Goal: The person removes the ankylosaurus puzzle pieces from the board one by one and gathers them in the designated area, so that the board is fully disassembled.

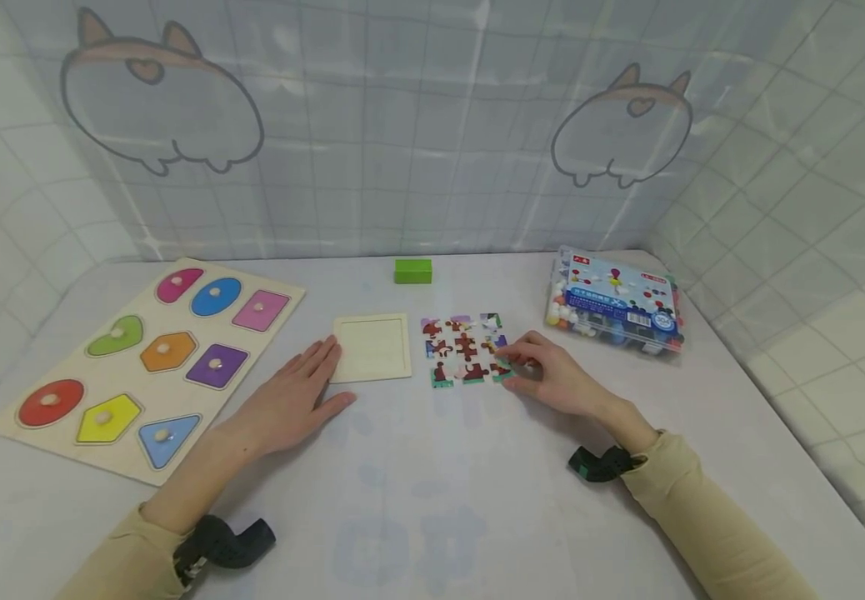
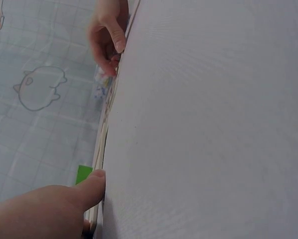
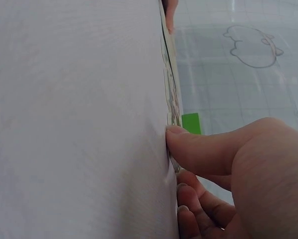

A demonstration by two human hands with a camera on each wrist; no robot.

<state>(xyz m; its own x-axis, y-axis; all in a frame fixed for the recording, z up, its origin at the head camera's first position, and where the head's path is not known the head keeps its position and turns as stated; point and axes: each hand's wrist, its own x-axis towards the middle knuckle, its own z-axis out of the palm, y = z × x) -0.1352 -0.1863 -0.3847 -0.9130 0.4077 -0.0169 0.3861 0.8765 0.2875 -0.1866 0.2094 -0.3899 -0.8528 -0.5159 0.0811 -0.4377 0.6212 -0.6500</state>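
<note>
My left hand point(image 1: 293, 400) lies flat, fingers extended, with its fingertips on the left edge of a pale wooden puzzle tray point(image 1: 371, 348). To the right of the tray, several jigsaw pieces point(image 1: 466, 346) with a brown, purple and green picture are laid out in rows, small gaps between them. My right hand point(image 1: 552, 375) pinches the lower-right jigsaw piece point(image 1: 501, 372) between thumb and curled fingers. Seen from the right wrist, the thumb point(image 3: 189, 144) sits low against the table beside the pieces, which show only edge-on.
A wooden board of knobbed shapes point(image 1: 170, 367) lies to the left. Behind the tray stands a green block point(image 1: 413, 272). At the back right is a clear plastic box point(image 1: 616, 300) of coloured parts with a printed label. A tiled-pattern curtain point(image 1: 402, 125) hangs behind the table.
</note>
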